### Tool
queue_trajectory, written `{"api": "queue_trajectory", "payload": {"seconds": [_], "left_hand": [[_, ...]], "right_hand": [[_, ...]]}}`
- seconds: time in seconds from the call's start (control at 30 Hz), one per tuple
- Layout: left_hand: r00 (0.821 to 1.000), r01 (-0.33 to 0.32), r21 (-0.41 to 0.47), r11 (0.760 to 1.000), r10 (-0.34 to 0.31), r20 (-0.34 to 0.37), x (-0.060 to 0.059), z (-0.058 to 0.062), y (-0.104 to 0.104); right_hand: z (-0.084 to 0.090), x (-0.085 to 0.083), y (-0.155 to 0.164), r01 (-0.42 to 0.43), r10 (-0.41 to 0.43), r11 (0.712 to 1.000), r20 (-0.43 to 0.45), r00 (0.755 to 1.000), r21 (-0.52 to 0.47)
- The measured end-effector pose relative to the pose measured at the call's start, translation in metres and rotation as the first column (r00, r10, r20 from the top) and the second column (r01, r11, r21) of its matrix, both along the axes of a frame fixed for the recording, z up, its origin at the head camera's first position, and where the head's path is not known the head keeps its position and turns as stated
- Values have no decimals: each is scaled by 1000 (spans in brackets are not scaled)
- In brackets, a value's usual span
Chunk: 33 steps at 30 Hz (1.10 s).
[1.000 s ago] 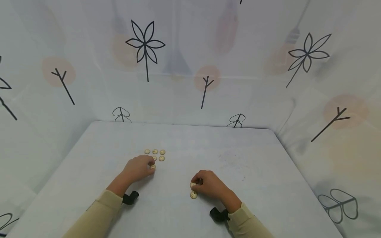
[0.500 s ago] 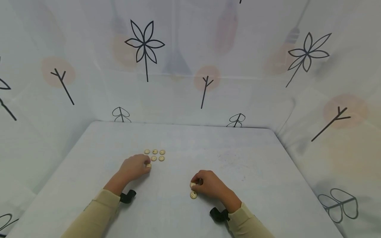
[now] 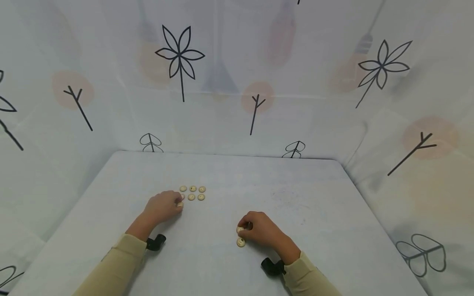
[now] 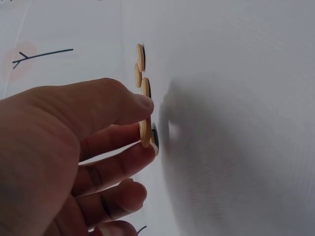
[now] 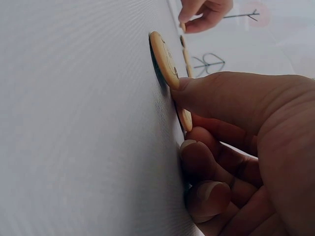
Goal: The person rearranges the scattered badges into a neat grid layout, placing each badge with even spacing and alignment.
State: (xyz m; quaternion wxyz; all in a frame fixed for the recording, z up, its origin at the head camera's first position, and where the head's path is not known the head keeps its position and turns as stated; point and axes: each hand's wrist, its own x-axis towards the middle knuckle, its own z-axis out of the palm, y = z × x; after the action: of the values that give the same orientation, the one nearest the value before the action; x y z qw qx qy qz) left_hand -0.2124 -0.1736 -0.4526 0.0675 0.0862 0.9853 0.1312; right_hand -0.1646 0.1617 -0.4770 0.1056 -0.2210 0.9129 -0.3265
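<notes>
Several small round wooden buttons (image 3: 193,188) lie in two rows on the white table (image 3: 318,197). Just left of the lower row, my left hand (image 3: 179,203) pinches one more button (image 3: 180,204) down at the table surface. The left wrist view shows that button (image 4: 144,132) held on edge between thumb and fingers, with the laid buttons (image 4: 141,57) beyond it. Nearer me, my right hand (image 3: 241,230) is curled and pinches a button (image 3: 240,230), seen again in the right wrist view as a button (image 5: 185,119) under the thumb. A loose button (image 3: 241,242) lies just in front of that hand.
Patterned white sheets (image 3: 255,107) wall the table at the back and on both sides. Black wrist mounts (image 3: 155,242) sit under both beige sleeves. The right wrist view shows the loose button (image 5: 164,59) standing close to the thumb.
My left hand has slid left and slightly away with its button, from below the middle of the lower row to that row's left end. The right hand has stayed put.
</notes>
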Motion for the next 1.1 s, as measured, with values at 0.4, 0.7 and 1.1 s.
{"api": "queue_trajectory", "payload": {"seconds": [0.4, 0.7, 1.1], "left_hand": [[999, -14, -13, 1000, 14, 36, -3, 2, 0], [999, -24, -15, 1000, 25, 39, -6, -6, -2], [998, -37, 5, 999, 37, 43, -2, -2, 1]], "right_hand": [[0, 0, 1, -12, 12, 1000, -11, 1000, -4], [-3, 0, 2, -21, 21, 1000, -13, 1000, -3], [-3, 0, 2, -14, 14, 1000, -5, 1000, -3]]}}
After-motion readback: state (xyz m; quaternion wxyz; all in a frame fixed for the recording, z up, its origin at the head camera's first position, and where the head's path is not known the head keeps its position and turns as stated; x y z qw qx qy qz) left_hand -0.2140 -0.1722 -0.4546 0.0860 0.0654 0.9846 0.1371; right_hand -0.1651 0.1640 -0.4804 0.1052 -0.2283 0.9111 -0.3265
